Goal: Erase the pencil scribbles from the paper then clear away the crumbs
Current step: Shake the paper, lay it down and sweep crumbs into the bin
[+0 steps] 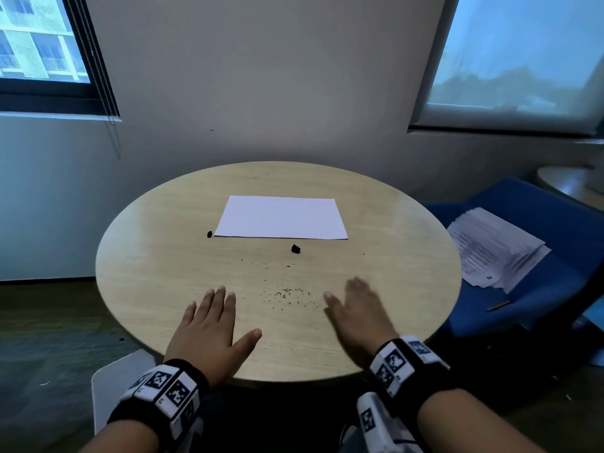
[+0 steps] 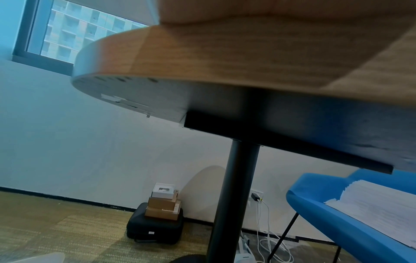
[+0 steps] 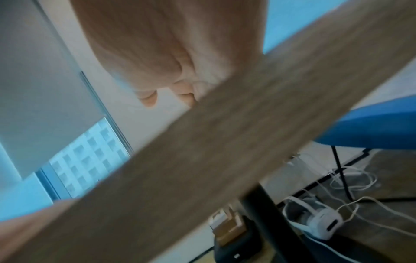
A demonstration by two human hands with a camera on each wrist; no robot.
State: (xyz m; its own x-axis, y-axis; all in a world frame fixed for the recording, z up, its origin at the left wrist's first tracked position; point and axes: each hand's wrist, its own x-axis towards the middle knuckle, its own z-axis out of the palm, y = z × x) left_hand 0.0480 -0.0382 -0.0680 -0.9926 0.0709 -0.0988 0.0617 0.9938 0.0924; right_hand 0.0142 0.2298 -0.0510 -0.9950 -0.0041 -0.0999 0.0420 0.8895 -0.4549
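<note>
Both hands flat, holding nothing – left hand [image 1: 209, 325] & right hand [image 1: 356, 308] are flanking crumbs [image 1: 287, 294] at lower center (paper [image 1: 281, 217] looking clean, mid-frame), so should be sweeping inward w/ light, low strokes.

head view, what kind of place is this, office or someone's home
Most likely an office or small meeting room, though that is a guess. A round wooden table stands by a window facing a high-rise block, and a blue chair beside it holds a stack of printed papers.
</note>
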